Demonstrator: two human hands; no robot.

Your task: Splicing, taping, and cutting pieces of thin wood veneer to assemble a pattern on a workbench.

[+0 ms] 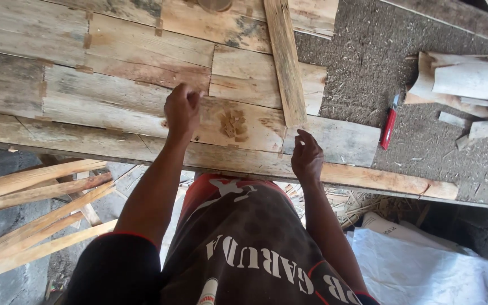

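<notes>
My left hand [181,109] rests on the weathered wooden planks [114,85] of a work surface, its fingers curled into a loose fist; whether it pinches something small I cannot tell. My right hand [306,155] sits at the near edge of the planks, fingers bent, fingertips on the board just below the near end of a narrow wooden slat [285,62] that lies lengthwise across the planks. A rough chipped patch [233,123] in the wood lies between the two hands.
A red-handled tool [389,125] lies on the sawdust-covered surface to the right. Pale wood offcuts [470,85] are piled at the far right. Long wooden slats [35,214] lean below at left. A white sack [419,265] lies at lower right.
</notes>
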